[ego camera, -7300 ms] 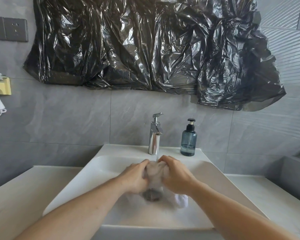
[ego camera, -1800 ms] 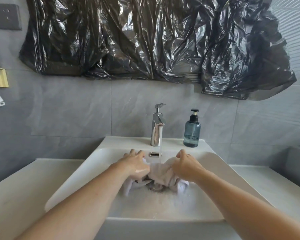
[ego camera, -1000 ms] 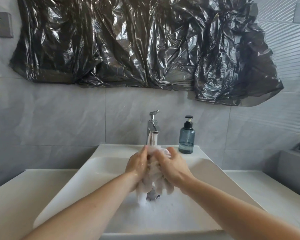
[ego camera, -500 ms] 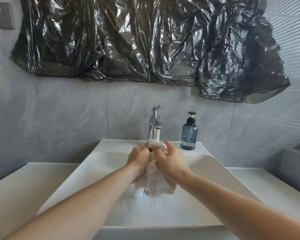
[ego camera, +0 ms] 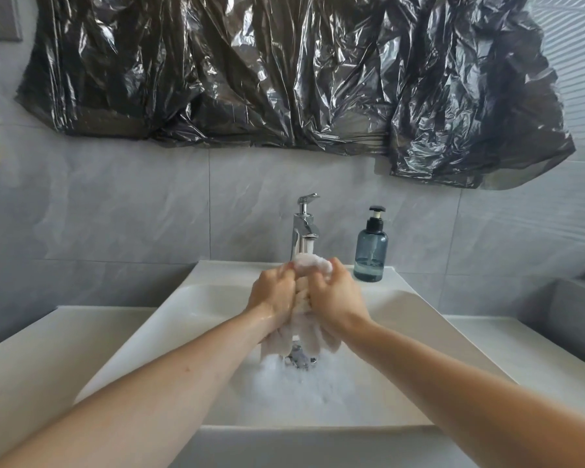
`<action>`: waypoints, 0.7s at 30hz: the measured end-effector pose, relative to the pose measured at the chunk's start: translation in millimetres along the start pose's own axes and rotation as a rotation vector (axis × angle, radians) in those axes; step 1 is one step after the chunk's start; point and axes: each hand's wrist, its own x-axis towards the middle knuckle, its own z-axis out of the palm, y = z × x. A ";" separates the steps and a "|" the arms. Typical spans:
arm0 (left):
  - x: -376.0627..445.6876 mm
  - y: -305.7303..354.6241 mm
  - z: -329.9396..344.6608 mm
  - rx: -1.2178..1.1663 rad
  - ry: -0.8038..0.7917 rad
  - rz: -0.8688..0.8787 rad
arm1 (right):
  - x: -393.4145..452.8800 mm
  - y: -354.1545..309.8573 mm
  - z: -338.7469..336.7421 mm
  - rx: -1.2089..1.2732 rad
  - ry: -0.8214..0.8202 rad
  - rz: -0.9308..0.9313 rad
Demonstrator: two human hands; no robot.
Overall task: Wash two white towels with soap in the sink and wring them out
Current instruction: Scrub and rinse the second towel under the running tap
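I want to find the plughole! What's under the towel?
Under the hanging towel sits the metal drain, with white foam covering the sink bottom. Part of the drain is hidden.

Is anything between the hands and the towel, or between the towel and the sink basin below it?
Nothing visible. The left hand and right hand both grip the towel directly, under the running faucet. Below its hanging ends lie only foam and the drain in the sink.

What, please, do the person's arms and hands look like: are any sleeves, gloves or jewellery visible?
Both forearms are bare right to the picture's edge: no sleeves show. The left hand and right hand wear no gloves, rings or watch, and glisten wet around the wrists.
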 end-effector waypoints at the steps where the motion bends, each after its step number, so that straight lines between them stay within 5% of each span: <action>1: 3.6 -2.1 -3.2 -0.016 -0.006 -0.031 | -7.5 -2.3 3.3 0.023 -0.042 -0.032; 9: -11.4 7.5 2.6 0.119 -0.120 0.150 | 9.2 19.6 -16.9 0.047 0.052 0.069; 15: -12.4 -4.4 -14.0 0.800 -0.020 0.319 | 10.6 39.8 -23.1 -0.230 -0.037 0.071; 21: -8.6 -6.4 -17.6 0.810 0.038 0.344 | 10.3 46.9 -23.5 -0.341 -0.053 0.109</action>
